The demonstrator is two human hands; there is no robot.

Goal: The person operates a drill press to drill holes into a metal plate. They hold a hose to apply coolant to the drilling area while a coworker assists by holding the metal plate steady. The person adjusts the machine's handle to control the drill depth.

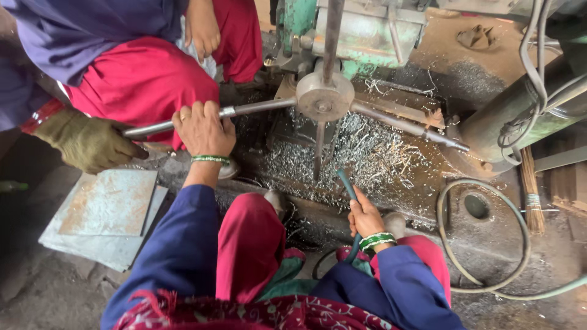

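Note:
My left hand (203, 127) grips a long steel handle bar (257, 108) that runs out from the round hub (324, 98) of a green drilling machine (354, 30). A co-worker's gloved hand (88, 142) holds the far end of the same bar. My right hand (365, 215) is closed on a thin teal hose (347, 183) whose tip points at the pile of metal shavings (361, 153) under the spindle. Both my wrists wear green bangles.
A co-worker in red trousers and a blue shirt (134, 67) sits at the upper left. Flat grey metal plates (110, 211) lie on the floor at the left. A grey hose loop (483, 238), cables (532, 73) and a small broom (531, 195) are at the right.

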